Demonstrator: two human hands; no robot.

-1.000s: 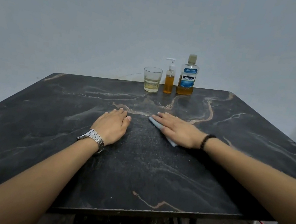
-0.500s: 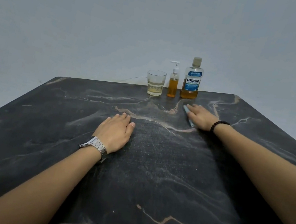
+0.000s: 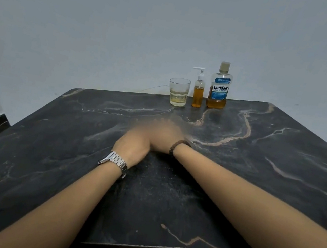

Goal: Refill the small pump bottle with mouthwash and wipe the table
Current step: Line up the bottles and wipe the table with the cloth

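A dark marble-patterned table [image 3: 276, 183], veined in tan and white, is filling most of the head view and standing against a plain pale wall [image 3: 131, 23]. Two bare forearms are reaching in from the near edge toward the middle of the tabletop. The left hand [image 3: 131, 146] is lying palm down near the centre, fingers together and flat against the surface, clamped on nothing, with a silver link watch [image 3: 115, 161] sitting on its wrist. The right hand [image 3: 164, 133] is pressing close against the far side of the left hand and is smeared by motion blur; whether its fingers are spread or gripping anything cannot be told, and no cloth is showing under it. A dark beaded bracelet [image 3: 178, 145] is circling the right wrist.

Three items are standing in a row along the far edge, right of its middle. Furthest right, the mouthwash bottle [image 3: 219, 87] is standing upright with its cap on, its blue label reading "LISTERINE COOL MINT" and amber liquid filling only its base. Just beside it on the left, the small pump bottle [image 3: 198, 91] is standing upright, white pump head fitted, amber liquid reaching to about its shoulder. Left again, a clear glass tumbler [image 3: 178, 92] is holding a shallow pool of pale yellow liquid.
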